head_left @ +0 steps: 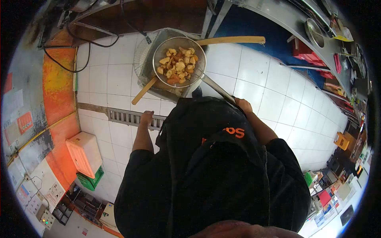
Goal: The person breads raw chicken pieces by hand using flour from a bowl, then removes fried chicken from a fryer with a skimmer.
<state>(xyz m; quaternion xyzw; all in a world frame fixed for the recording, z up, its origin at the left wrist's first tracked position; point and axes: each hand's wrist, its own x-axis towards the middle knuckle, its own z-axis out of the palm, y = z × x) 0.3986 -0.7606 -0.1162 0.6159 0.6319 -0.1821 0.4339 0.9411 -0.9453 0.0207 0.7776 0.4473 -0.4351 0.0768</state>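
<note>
My right hand [244, 105] is closed round the metal handle of a round wire strainer [199, 76]. In the strainer lie several browned food pieces [180, 65], golden and orange-brown; their exact kind is hard to tell. Beneath it stands a grey container [160, 43], mostly hidden. One wooden handle [234, 40] sticks out from behind the strainer to the upper right and another wooden handle [145, 90] to the lower left; what they belong to is hidden. My left hand [147, 118] hangs apart from the strainer above the floor drain, fingers curled, with nothing visible in it.
White tiles [258, 71] cover the floor, crossed by a slotted metal drain grate [123, 116]. At the left stand an orange-and-white box [85, 150] and a green crate [91, 179]. A metal counter [274, 23] with a pan [314, 32] runs along the upper right.
</note>
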